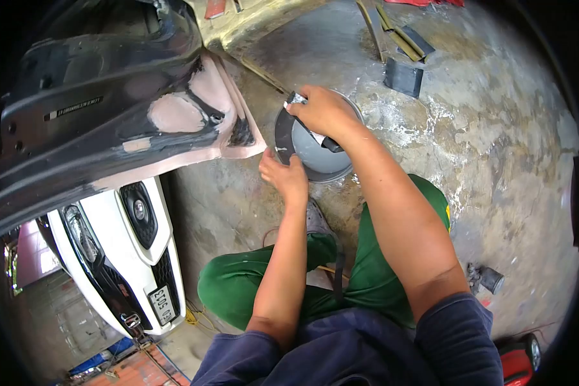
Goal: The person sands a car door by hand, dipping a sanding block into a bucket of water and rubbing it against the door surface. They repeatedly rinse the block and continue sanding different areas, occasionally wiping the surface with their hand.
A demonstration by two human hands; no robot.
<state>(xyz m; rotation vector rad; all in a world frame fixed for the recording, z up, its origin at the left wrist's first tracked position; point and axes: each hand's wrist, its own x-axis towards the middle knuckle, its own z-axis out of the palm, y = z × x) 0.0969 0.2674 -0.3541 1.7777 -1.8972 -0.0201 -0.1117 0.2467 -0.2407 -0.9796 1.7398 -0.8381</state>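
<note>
My right hand (323, 114) is closed on a dark sanding block (332, 144) with whitish residue on it, held over a round grey basin (325, 168) on the floor. The basin holds greyish liquid. My left hand (284, 172) is beside the basin's left rim, near the lower corner of a dark vehicle panel (116, 109). Its fingers are apart and nothing shows in them. Pinkish filler patches (177, 113) cover parts of the panel and its edge.
A white car front (116, 257) stands at the lower left. Dark sheets (403, 78) and greenish strips (402, 40) lie on the stained floor (482, 148) at the top. A small dark can (491, 280) lies at the right, with a red vehicle (520, 365) below.
</note>
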